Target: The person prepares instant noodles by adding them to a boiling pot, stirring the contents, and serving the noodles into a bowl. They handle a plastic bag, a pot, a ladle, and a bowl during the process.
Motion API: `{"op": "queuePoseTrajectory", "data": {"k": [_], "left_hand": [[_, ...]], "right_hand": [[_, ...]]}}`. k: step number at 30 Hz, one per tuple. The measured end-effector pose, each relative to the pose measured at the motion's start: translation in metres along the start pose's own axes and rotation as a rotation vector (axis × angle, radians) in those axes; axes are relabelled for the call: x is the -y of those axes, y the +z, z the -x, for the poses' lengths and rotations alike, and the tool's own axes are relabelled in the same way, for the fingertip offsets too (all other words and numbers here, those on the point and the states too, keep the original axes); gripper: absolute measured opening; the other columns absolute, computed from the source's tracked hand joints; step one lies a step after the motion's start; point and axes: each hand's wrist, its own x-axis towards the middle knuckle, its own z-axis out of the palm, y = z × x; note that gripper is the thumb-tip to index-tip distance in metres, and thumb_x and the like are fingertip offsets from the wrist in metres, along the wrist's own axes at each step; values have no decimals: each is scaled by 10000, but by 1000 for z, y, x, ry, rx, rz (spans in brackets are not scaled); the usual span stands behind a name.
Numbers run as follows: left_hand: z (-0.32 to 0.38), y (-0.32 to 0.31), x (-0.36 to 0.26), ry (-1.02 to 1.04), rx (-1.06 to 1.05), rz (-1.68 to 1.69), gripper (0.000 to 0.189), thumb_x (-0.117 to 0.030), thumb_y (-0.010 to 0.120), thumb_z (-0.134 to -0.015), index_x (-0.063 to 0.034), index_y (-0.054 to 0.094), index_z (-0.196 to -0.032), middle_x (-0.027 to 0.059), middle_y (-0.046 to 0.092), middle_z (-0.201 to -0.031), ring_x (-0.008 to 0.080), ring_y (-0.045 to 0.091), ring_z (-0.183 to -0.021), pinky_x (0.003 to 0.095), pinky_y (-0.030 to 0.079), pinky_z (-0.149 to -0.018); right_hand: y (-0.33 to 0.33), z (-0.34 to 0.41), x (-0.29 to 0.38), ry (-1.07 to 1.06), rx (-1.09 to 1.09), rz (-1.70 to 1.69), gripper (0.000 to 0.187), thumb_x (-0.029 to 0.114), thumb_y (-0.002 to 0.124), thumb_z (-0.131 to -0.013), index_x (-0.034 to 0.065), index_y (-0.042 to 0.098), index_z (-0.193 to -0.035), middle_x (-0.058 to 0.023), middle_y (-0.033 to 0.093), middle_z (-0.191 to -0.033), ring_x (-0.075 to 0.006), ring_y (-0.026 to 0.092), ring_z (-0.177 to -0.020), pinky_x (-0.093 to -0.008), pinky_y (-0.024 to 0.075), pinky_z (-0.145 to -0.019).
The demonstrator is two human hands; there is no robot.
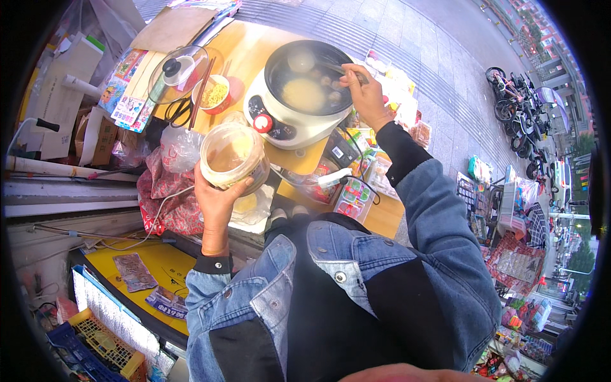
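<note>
A clear plastic jar point(255, 174) with a wide mouth and some brownish contents rests in my left hand point(212, 203), tilted a little. My right hand point(365, 98) grips the handle of a ladle point(330, 66), whose bowl dips into the water of a white electric cooking pot point(250, 112). In that dark-lined pot lie a pale round noodle cake point(303, 94) and several small balls point(335, 97). Left of the pot, a red-and-white cup point(224, 106) holds yellow noodles. Chopsticks point(202, 95) cross the cup's left side.
A glass lid point(157, 86) with a black knob lies at the table's left. Cables and a white power strip point(335, 176) hang below the pot. Packaged goods point(353, 196) crowd the right side. A red patterned bag point(167, 196) sits left. Bicycles point(510, 105) stand farther off.
</note>
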Motion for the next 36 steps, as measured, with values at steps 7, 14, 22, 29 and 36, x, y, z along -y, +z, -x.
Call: {"op": "queuePoseTrajectory", "data": {"k": [7,14,22,29,36], "left_hand": [[5,-2,-1,0,-4,16,826,-112,902,-538,11,462,-1226,107,555,-1174,197,554,-1071,330,454,-940],[10,-5,3,-22,11,-44,832,-117,904,-537,11,463,-1231,107,548,-1189,199,545,-1090,329,448,-950],[12,0,6,-14,30,11,821,-103,894,-540,13,465,-1230,110,546,-1195,201,544,-1096,336,448,-952],[13,-2,0,-8,36,-31,828,-105,897,-539,16,462,-1233,108,546,-1188,199,542,-1095,334,448,-952],[12,0,-2,11,25,-19,836,-102,898,-537,11,457,-1238,110,533,-1205,201,536,-1104,335,444,-958]], "right_hand": [[5,-16,-4,258,-41,98,267,219,507,-970,-4,590,-1092,-115,688,-833,-151,678,-718,-253,516,-659],[17,-30,-2,397,-68,-57,317,245,490,-966,-21,591,-1104,-132,685,-818,-159,677,-694,-234,498,-593],[4,-26,4,307,22,55,323,264,516,-965,-15,584,-1114,-123,684,-850,-146,672,-715,-240,507,-631],[1,-19,6,216,-77,19,252,216,483,-987,14,581,-1101,-105,682,-865,-142,669,-749,-241,517,-665],[6,-14,3,353,-7,-148,269,246,509,-969,15,584,-1086,-113,688,-851,-137,669,-713,-242,503,-642]]}}
